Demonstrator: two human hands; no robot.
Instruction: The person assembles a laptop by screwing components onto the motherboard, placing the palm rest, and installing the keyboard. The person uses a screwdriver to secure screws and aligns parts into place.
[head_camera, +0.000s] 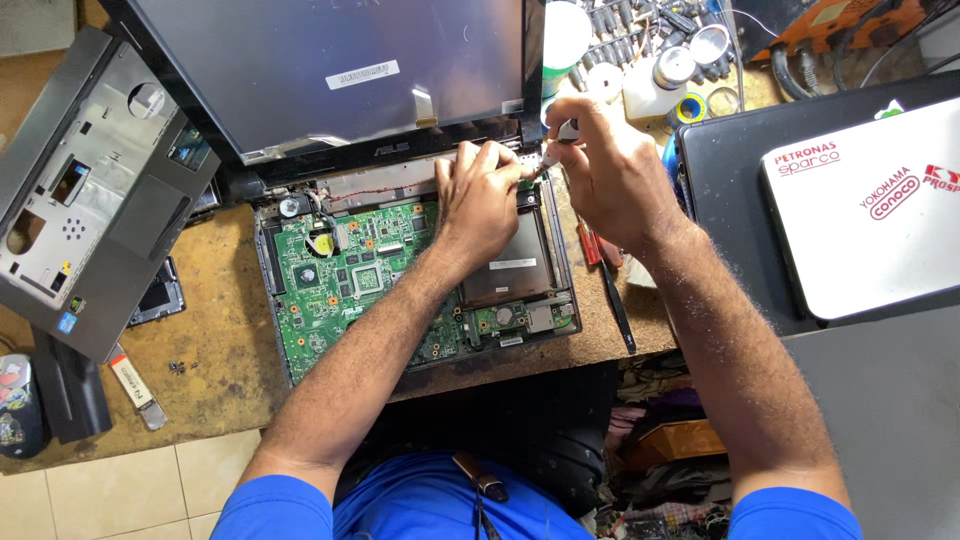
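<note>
At the far left a dark mouse (18, 405) sits at the tabletop's (215, 350) edge; beside it a grey palm-rest cover (95, 190) lies tilted, lifted off its machine; a memory stick (135, 385) and a few loose screws (177, 367) lie near its lower corner; those screws could roll off or be swept away by a forearm.

In the middle lies the opened laptop (400, 270), its green mainboard (350, 280) bare and its screen (330, 70) tipped back. The left hand (480, 200) rests palm down on the upper right part of the base, fingers curled and pressed together at the hinge corner, bracing the spot; whether it pinches anything I cannot tell. The left forearm lies straight across the bare board; a drag of the arm might well knock a small component or snag the thin cables near the hinge.

The right hand (610, 165) is closed around a small screwdriver (556, 145), wrist bent, tip aimed down just beside the left fingertips; a slip could gouge the board or strip a screw head.

Further right, a red-handled screwdriver (590, 245) and a black pry tool (618, 305) lie on the tabletop, then a closed black laptop (730, 210) with a white device (865, 210) on top.
</note>
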